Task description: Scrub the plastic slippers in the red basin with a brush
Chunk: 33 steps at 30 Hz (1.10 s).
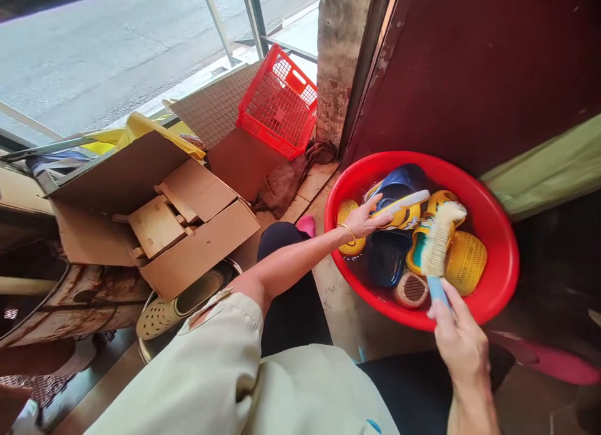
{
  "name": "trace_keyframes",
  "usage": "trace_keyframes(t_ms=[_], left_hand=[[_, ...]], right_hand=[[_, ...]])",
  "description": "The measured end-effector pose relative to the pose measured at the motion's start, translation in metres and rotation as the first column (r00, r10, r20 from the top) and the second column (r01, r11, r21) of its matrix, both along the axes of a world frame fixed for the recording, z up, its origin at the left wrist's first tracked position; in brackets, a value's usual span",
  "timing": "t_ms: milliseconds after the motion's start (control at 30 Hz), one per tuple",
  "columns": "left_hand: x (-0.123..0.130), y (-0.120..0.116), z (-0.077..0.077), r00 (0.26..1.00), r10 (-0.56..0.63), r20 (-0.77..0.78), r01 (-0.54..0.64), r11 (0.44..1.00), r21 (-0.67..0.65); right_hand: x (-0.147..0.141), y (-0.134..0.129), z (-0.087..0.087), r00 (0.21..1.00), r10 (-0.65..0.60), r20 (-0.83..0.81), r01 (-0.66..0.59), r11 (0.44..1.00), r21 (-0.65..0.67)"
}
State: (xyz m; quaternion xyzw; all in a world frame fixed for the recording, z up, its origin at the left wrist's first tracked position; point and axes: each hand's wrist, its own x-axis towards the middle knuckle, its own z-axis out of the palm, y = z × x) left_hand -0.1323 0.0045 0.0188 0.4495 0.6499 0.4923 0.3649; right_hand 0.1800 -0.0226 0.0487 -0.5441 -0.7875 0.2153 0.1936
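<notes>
Over the left part of a red basin [504, 253], my left hand [369, 221] has its thumb and fingers around the near end of a yellow shoe [406, 211] with a white sole edge. My right hand [453, 319] grips the blue handle of a brush [439, 241]. The brush's pale bristled head is over the basin, in front of other yellow shoes. Dark blue shoes [389, 256], yellow soles [466, 263] and a round brown-and-cream piece [412, 290] lie in the basin, partly in water.
A red plastic crate [277, 112] leans near a brick pillar [342, 59]. On the left, an open cardboard box [201, 253] holds wooden pieces. Below it is a beige clog [159, 316] in a metal basin. A dark red panel [451, 66] stands behind the red basin.
</notes>
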Motion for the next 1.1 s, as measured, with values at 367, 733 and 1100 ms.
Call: trace_keyframes(t_ms=[367,733,1100], left_hand=[[-0.007,0.003,-0.006,0.907,-0.132,-0.399,0.071,0.984,-0.164],[0.010,-0.014,0.014,0.966,0.035,-0.257,-0.030,0.999,0.022],[0.056,0.015,0.006,0.585,0.226,0.779,0.025,0.955,-0.297]], right_hand=[[-0.094,0.046,0.010,0.931,0.079,0.355,-0.120,0.988,0.096],[-0.053,0.041,0.011,0.931,-0.030,0.363,0.007,0.998,0.063],[-0.048,0.003,-0.013,0.979,-0.036,0.201,0.000,0.984,0.178]])
